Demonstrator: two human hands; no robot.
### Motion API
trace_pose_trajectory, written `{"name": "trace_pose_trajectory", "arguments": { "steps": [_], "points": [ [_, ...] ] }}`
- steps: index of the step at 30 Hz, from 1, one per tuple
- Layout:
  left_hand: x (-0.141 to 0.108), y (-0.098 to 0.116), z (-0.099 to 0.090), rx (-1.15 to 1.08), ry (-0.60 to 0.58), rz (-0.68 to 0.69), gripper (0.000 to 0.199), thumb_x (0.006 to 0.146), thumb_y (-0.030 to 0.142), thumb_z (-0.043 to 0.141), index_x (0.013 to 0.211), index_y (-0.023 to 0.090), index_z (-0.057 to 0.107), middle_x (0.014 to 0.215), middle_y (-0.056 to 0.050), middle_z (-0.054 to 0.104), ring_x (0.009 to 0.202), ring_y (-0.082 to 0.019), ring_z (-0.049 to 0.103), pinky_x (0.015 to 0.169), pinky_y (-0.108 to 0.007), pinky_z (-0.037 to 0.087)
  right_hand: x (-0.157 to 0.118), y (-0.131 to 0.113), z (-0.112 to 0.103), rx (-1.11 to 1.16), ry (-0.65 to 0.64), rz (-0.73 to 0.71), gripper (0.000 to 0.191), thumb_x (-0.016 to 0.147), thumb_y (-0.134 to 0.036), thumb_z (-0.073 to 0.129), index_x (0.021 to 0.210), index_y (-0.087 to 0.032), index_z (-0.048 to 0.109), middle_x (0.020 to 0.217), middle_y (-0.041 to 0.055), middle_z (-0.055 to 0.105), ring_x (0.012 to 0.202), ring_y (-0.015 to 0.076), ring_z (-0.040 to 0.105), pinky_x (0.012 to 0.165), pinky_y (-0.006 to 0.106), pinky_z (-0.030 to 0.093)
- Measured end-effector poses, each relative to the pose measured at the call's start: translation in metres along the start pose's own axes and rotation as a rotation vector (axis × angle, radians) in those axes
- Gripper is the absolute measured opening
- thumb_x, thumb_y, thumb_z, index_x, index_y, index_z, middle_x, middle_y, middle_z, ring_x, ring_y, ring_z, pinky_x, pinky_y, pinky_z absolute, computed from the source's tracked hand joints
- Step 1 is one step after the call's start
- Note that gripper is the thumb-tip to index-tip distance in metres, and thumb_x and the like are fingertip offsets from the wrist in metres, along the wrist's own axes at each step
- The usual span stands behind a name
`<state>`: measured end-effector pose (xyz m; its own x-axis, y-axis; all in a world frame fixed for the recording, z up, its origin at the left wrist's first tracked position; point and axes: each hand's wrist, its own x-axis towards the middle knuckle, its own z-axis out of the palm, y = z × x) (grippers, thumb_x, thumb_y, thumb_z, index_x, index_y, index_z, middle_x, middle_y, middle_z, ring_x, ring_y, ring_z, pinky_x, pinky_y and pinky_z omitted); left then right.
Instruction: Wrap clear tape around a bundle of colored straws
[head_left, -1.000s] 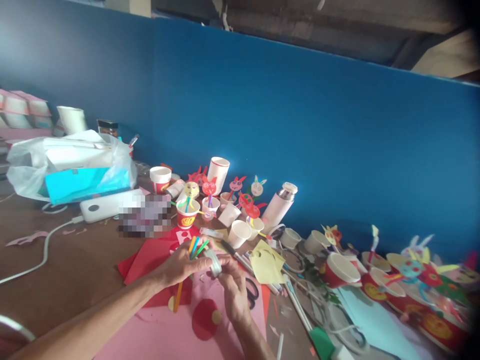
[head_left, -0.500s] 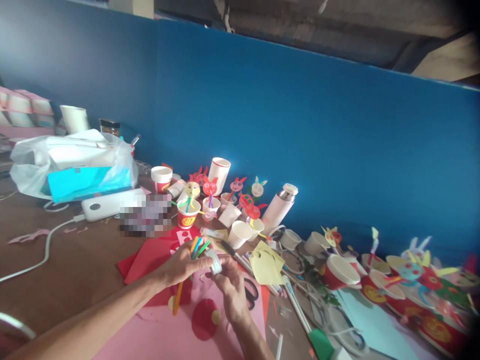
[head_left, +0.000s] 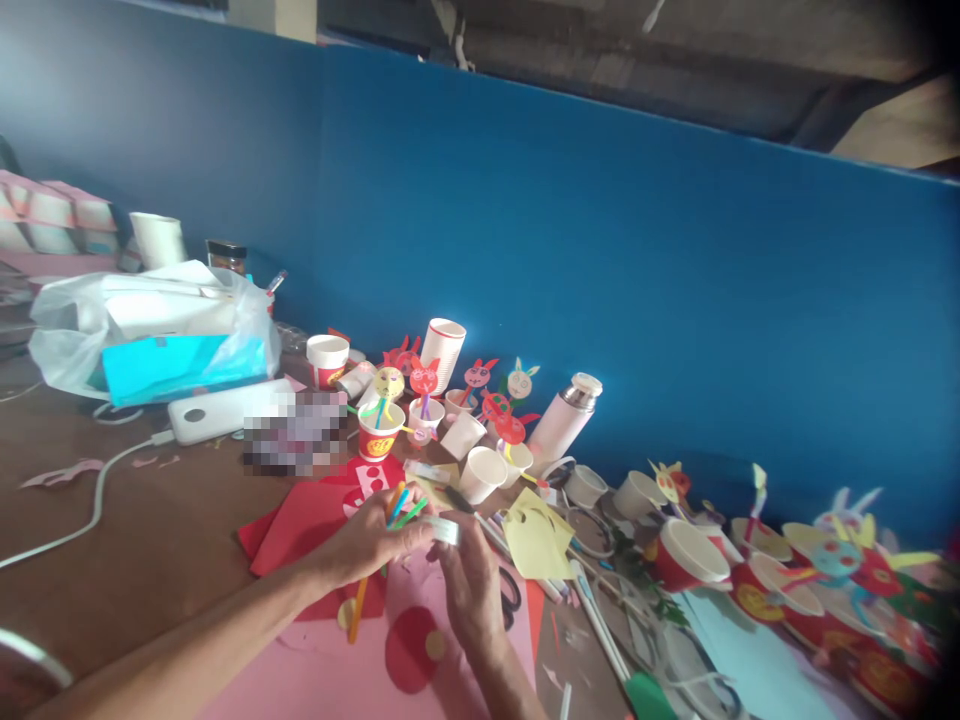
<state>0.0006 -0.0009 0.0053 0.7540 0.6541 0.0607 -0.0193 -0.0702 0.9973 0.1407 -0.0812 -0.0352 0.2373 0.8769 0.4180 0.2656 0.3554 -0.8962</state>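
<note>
My left hand (head_left: pixel 373 535) is closed around several thin coloured paper strips (head_left: pixel 409 511), with orange, blue and green ends standing up from the fingers. An orange strip (head_left: pixel 358 612) hangs below the same hand. Between my two hands is a small whitish piece (head_left: pixel 442 530) that looks like a roll of clear tape. My right hand (head_left: pixel 472 580) pinches it, and my left thumb is close against it. Whether the left thumb grips it too, I cannot tell. Beneath both hands lie pink paper (head_left: pixel 300 670) and red paper (head_left: pixel 300 520), with a dark red disc (head_left: pixel 412 650) on the pink sheet.
Black scissors (head_left: pixel 511 598) lie beside my right hand, near yellow cut paper (head_left: pixel 536 530). Behind stand paper cups (head_left: pixel 483 474) with paper animal figures and a pink thermos (head_left: pixel 562 425). More cups (head_left: pixel 694 550) crowd the right. A white power bank (head_left: pixel 225 410) lies left.
The whitish piece has turned from tilted upright to nearly level between my fingers. My right hand has shifted slightly and turned. The view has moved a little.
</note>
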Motion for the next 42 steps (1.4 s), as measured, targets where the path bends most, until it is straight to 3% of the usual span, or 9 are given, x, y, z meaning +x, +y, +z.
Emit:
{"name": "trace_pose_trajectory", "arguments": {
  "steps": [4,11,19,23,28,32,35,42],
  "points": [
    [0.001,-0.005,-0.004,-0.134,-0.019,-0.076,0.031,0.078,0.042,0.053,0.085,0.012,0.058,0.044,0.007,0.039,0.039,-0.005,0.027,0.04,-0.02,0.018,-0.002,-0.001,0.0,0.068,-0.021,0.016,0.018,0.09,-0.033,0.047,0.102,-0.022,0.054,0.086,0.0029,0.06,0.064,0.0135,0.057,0.065,0.027,0.048],
    [0.003,-0.007,-0.008,-0.224,-0.06,-0.246,0.022,0.07,0.032,0.055,0.076,0.011,0.058,0.057,-0.003,0.058,0.038,-0.004,0.03,0.037,-0.018,0.012,-0.002,0.003,-0.001,0.131,-0.137,0.043,0.018,0.089,-0.033,0.05,0.102,-0.021,0.055,0.084,0.0025,0.061,0.07,0.0143,0.057,0.068,0.027,0.048],
    [0.007,-0.013,-0.011,-0.347,-0.026,-0.329,0.014,0.057,0.021,0.051,0.067,0.012,0.054,0.048,0.001,0.05,0.035,-0.004,0.031,0.035,-0.018,0.01,-0.002,-0.004,0.002,0.151,-0.141,0.049,0.012,0.089,-0.033,0.049,0.091,-0.023,0.054,0.08,0.0016,0.062,0.074,0.0163,0.059,0.069,0.028,0.047],
    [0.006,-0.01,-0.009,-0.383,0.002,-0.325,0.012,0.056,0.023,0.053,0.064,0.013,0.05,0.046,0.004,0.044,0.035,-0.003,0.03,0.035,-0.018,0.009,-0.002,0.003,0.001,0.149,-0.122,0.073,0.016,0.089,-0.035,0.048,0.097,-0.022,0.053,0.082,0.0028,0.063,0.071,0.0167,0.06,0.067,0.029,0.05],
    [0.005,-0.01,-0.006,-0.318,-0.004,-0.305,0.021,0.063,0.026,0.059,0.078,0.012,0.055,0.053,0.005,0.046,0.037,-0.003,0.033,0.035,-0.017,0.012,0.002,0.007,-0.011,-0.092,-0.099,-0.018,0.028,0.087,-0.029,0.051,0.115,-0.023,0.052,0.109,0.0076,0.058,0.092,0.0198,0.059,0.074,0.03,0.049],
    [0.005,-0.013,-0.006,-0.3,-0.021,-0.299,0.011,0.063,0.021,0.056,0.069,0.013,0.053,0.049,0.006,0.041,0.037,-0.003,0.031,0.036,-0.017,0.012,0.004,0.005,-0.017,-0.263,-0.161,-0.11,0.022,0.084,-0.021,0.052,0.106,-0.024,0.058,0.093,0.0042,0.062,0.085,0.0187,0.058,0.076,0.03,0.046],
    [0.005,-0.01,-0.006,-0.321,-0.041,-0.316,0.014,0.061,0.021,0.054,0.071,0.011,0.055,0.049,0.005,0.044,0.037,-0.004,0.032,0.035,-0.018,0.011,0.003,0.007,-0.015,-0.142,-0.16,-0.028,0.017,0.086,-0.023,0.05,0.102,-0.023,0.056,0.084,0.002,0.06,0.074,0.0159,0.057,0.066,0.027,0.048],
    [0.004,-0.01,-0.006,-0.219,0.0,-0.322,0.026,0.065,0.034,0.06,0.079,0.011,0.058,0.054,0.001,0.051,0.041,-0.006,0.039,0.037,-0.017,0.014,-0.002,0.011,-0.007,0.127,-0.11,0.107,0.024,0.089,-0.039,0.047,0.108,-0.025,0.049,0.098,0.0046,0.061,0.074,0.0174,0.062,0.067,0.03,0.051]
  ]
}}
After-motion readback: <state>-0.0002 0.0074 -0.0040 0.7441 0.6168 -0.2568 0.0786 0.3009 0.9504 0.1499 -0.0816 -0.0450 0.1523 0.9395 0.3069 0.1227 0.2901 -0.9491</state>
